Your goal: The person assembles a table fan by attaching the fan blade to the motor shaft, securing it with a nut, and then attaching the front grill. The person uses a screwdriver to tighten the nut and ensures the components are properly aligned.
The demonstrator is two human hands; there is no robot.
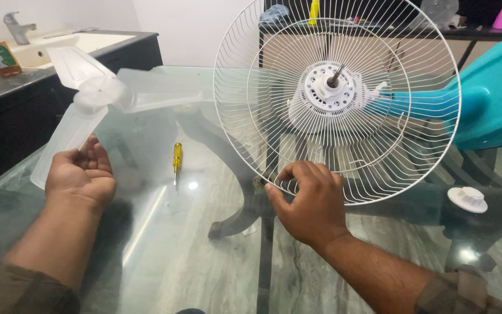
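Two hands on a fan taken apart over a glass table [164, 256]
Left hand [81, 174] fingers curl closed around one clear fan blade [97, 93]; right hand [309, 200] fingertips pinch the white wire grille [262, 110] rim; a yellow screwdriver [176, 160] lies between

Bright, even indoor light w/ soft shadows. Small glare spots on glass table [164, 256] near centre & far right. Wide-angle bending at edges; wire fan guard [337, 99] sharp, far shelf items slightly soft.
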